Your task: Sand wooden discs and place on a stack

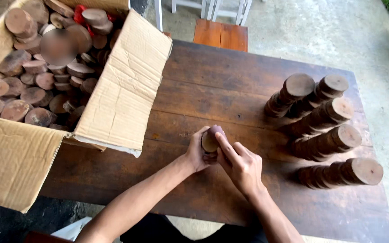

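Note:
Both hands meet over the middle of a dark wooden table (230, 76). My left hand (196, 152) and my right hand (241, 164) together hold a small stack of round wooden discs (210, 139), brown on the sides and pale on top. My right index finger lies across the top disc. To the right stand several tall stacks of the same wooden discs (325, 118) on the table. At the left an open cardboard box (127, 85) is full of loose wooden discs (37, 85).
A box flap (14, 162) hangs over the table's left front edge. A wooden stool (220, 33) and white furniture legs stand beyond the far edge. Concrete floor (320, 31) lies around, with green plants at the upper right.

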